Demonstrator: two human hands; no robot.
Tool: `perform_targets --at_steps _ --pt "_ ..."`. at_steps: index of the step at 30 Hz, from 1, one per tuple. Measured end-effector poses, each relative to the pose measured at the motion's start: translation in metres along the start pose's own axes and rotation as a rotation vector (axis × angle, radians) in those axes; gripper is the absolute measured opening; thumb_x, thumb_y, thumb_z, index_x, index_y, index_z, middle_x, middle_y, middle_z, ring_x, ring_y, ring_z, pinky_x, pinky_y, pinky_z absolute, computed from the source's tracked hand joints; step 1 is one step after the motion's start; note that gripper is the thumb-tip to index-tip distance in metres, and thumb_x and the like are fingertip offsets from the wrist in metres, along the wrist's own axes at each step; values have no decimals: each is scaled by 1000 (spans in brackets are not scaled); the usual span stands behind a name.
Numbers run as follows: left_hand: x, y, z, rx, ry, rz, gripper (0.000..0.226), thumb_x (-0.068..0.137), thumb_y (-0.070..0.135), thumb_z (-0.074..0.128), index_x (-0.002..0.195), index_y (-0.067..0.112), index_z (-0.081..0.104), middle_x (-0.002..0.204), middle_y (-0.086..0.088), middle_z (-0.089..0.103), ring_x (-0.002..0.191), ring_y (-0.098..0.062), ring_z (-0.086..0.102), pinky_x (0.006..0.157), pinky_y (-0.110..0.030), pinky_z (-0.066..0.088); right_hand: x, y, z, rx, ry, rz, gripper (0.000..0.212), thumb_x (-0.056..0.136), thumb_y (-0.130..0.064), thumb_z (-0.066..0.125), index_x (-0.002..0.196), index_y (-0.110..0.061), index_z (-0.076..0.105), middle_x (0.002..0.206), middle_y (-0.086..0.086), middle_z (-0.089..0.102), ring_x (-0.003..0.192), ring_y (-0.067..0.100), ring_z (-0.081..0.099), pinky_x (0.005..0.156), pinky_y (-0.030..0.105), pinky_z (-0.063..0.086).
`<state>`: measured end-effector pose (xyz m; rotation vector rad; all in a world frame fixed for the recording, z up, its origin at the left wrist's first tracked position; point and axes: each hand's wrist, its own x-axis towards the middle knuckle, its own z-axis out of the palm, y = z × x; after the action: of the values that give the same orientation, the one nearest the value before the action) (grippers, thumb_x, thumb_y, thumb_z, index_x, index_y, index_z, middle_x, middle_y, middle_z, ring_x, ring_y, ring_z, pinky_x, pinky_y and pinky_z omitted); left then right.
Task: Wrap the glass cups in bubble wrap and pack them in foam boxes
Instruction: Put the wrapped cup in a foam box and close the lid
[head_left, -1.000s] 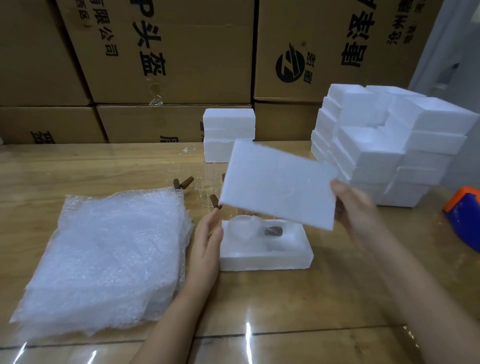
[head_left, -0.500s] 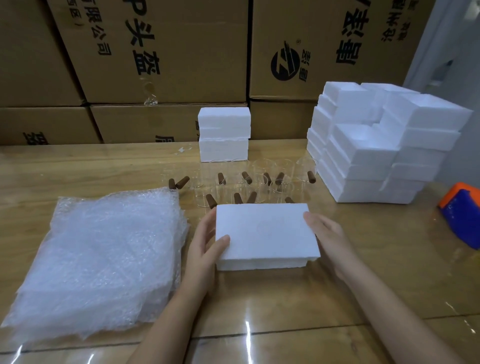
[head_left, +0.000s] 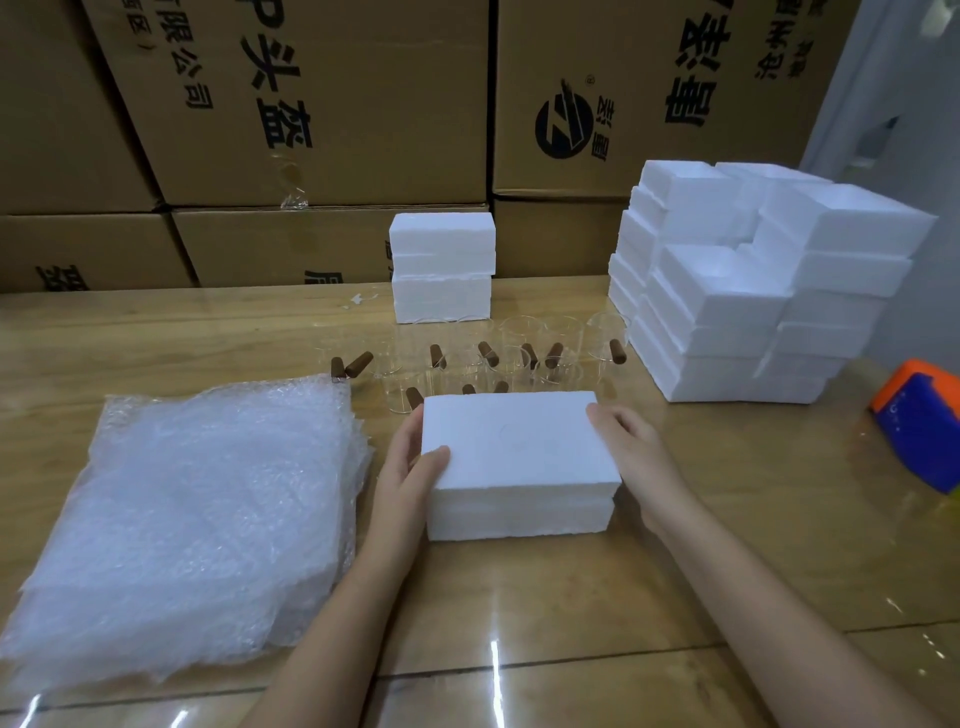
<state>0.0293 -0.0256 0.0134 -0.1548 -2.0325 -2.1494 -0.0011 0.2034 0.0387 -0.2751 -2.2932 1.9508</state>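
- A person's two bare hands are working over a glossy wooden bench (head_left: 571, 597). Between them a closed white rectangular foam box (head_left: 519, 462) is sitting flat with its lid on.
- The left grip (head_left: 410, 467) is holding the box's left end, with the thumb lying over the lid's near corner and the fingers running along the side.
- The right grip (head_left: 634, 457) is pressing fairly straight fingers against the box's right end, released rather than clenched. Its thumb is hiding from view.
- Just beyond both grips, clear glass cups with brown stub handles (head_left: 488, 358) are standing unwrapped in a tight cluster.
- Just beside the left grip, on its outer side, a stack of clear bubble wrap sheets (head_left: 192, 519) is lying flat.
- Beyond the right grip and further right, a tall pile of white foam boxes (head_left: 753, 291) is standing.
- Beyond the cups, two closed foam boxes (head_left: 441, 267) are sitting stacked.
- Well to the right, an orange and blue tape dispenser (head_left: 919, 421) is resting.
- Brown cardboard cartons (head_left: 311, 104) are walling the back.
- The box is looking light and stiff but easily dented, and its lid is probably only resting in place. Holding both short ends and squeezing lid and base together with flat fingers seems safest.
- Whether a cup is lying inside cannot be told.
- The cups are likely slippery and breakable, so they are better taken round the body.
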Motion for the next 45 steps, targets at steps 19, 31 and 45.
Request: perform_targets --at_steps 19,31,45 --pt "1 12 10 11 104 -196 43 69 37 54 111 43 62 111 14 67 103 -9 61 85 -32 47 0 -2 0 41 -32 86 22 91 -37 57 106 -23 62 105 -9 63 92 4 57 66 23 40" --pt "-5 23 18 20 219 -497 26 72 46 56 75 20 61 89 -4 63 88 -25 59 87 -42 47 1 -11 -6 -51 -189 227 28 94 -44 50 94 -21 66 105 6 71 92 21 67 72 30 51" --pt "-1 42 26 -128 220 -481 48 61 50 65 102 25 65 111 -4 65 106 -27 59 100 -53 43 1 -20 -13 26 -55 285 23 86 -38 62 79 -17 69 61 -4 68 65 19 60 62 27 46"
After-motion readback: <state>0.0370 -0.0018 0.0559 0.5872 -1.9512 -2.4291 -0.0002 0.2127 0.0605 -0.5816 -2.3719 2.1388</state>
